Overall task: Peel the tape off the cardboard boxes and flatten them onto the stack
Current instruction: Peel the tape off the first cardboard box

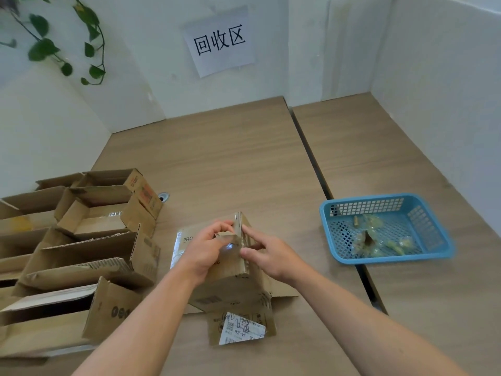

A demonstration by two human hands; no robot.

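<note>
Wood-grain table (230, 164) under us, pale brown and matte, split by a dark seam on the right. Nearest to us, a white printed label (241, 331) sits on a splayed flap of the box (233, 289), a brown corrugated carton standing mid-table between our forearms. Up at its top edge our left hand (206, 251) has its fingers curled, pinching a strip of glossy tape (238, 229). Our right hand (268, 256) clamps the same ridge, thumb on the side, index finger laid along it. To the left, other boxes (89, 261) crowd together, flaps up, fluted edges showing. To the right, well apart, a blue plastic lattice basket (439, 240) holds crumpled tape scraps (368, 240). Farther back, a white wall (151, 85) carries a paper sign (219, 40), and a leafy green vine (43, 48) trails down at top left.
</note>
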